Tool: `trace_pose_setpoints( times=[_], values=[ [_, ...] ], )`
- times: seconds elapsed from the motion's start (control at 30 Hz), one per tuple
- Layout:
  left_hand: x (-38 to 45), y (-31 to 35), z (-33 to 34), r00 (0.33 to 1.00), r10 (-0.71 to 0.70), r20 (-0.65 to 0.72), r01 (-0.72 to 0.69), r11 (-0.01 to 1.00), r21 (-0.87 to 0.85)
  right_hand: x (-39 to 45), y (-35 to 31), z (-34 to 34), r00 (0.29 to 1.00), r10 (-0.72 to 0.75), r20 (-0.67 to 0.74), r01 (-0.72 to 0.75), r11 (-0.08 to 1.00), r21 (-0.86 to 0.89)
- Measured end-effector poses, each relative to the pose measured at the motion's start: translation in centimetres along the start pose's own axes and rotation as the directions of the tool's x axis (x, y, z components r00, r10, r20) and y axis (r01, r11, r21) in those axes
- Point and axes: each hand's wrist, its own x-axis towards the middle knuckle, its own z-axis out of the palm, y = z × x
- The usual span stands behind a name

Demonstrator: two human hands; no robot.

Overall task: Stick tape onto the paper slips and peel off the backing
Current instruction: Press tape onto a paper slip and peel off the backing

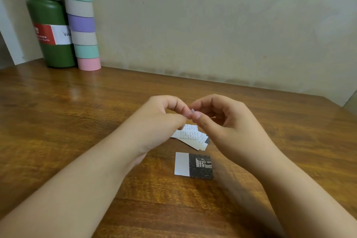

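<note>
Closest to me, just below my hands, a paper slip [194, 165] lies flat on the wooden table [77, 121], half white, half dark print. Under my fingers sits a small pile of printed slips [190, 136]. My left hand [160, 121] and right hand [226, 121] are curled together, pinching a tiny bit of tape [191, 111] between fingertips. Far off to the left: green flask [51, 31], stacked tape rolls [81, 19].
</note>
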Motion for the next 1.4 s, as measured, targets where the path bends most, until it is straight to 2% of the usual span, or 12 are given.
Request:
trace_pose_setpoints(
  times=[0.33,0.53,0.73,0.87,1.4],
  values=[
    [0.3,-0.4,0.0,0.999,0.043,-0.008,-0.043,0.996,0.078,0.1,0.0,-0.1,1.000,-0.012,-0.006,0.012,0.997,-0.079],
    [0.3,-0.6,0.1,0.997,0.076,0.001,-0.075,0.990,0.118,0.0,-0.1,-0.3,0.999,0.048,0.010,-0.046,0.989,-0.143],
    [0.2,-0.7,0.1,0.994,0.113,0.012,-0.111,0.950,0.290,0.1,-0.2,-0.5,0.981,0.190,0.039,-0.187,0.980,-0.060],
    [0.2,-0.7,0.2,0.991,0.126,0.046,-0.134,0.912,0.388,0.2,0.0,-0.3,0.971,0.232,0.061,-0.230,0.973,-0.039],
    [0.4,-1.0,0.2,0.985,0.108,0.132,-0.157,0.878,0.452,0.4,0.7,-0.1,0.959,0.280,0.049,-0.280,0.960,-0.009]
  ],
)
